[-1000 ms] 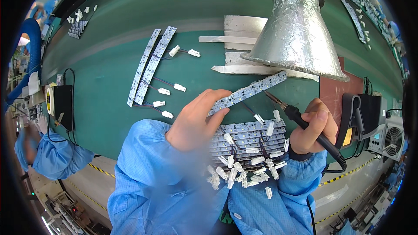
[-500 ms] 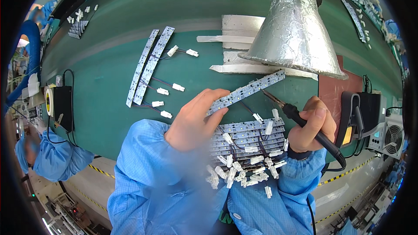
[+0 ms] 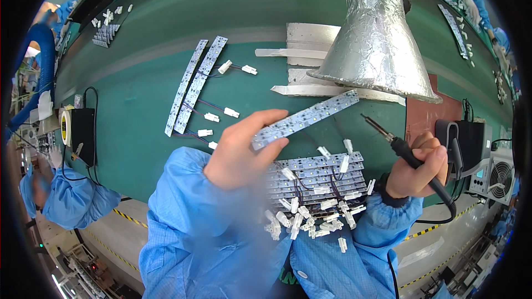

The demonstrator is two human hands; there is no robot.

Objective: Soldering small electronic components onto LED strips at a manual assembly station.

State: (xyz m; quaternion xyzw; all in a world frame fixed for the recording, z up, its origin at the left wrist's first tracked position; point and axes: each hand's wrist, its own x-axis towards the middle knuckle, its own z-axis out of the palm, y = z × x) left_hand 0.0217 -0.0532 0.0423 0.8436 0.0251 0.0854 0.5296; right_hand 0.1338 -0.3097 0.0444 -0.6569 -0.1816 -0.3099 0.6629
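Between thumb and fingers, my left hand (image 3: 239, 147) grips the left end of a white LED strip board (image 3: 308, 117), which slants up to the right above the bench. Thin wires with white plugs hang below it. My right hand (image 3: 418, 167) is closed round the handle of a soldering iron (image 3: 403, 151). Its tip points up and left, a short way off the board's right end. Nearer to me lies a stack of similar LED boards (image 3: 316, 173), with a heap of white connectors (image 3: 305, 216) along its near edge. A blur hides part of my left wrist and sleeve.
A foil-covered fume hood (image 3: 377, 44) hangs over metal plates (image 3: 313, 36) at the back. Two LED boards (image 3: 191, 88) with plugs lie left on the green mat. A black box (image 3: 83, 135) stands at left; a soldering station (image 3: 468, 149) at right. Co-workers sit around the edges.
The soldering iron has drawn away from the board, moving right and slightly down with my right hand. My left hand has tilted the board and shifted it slightly left.
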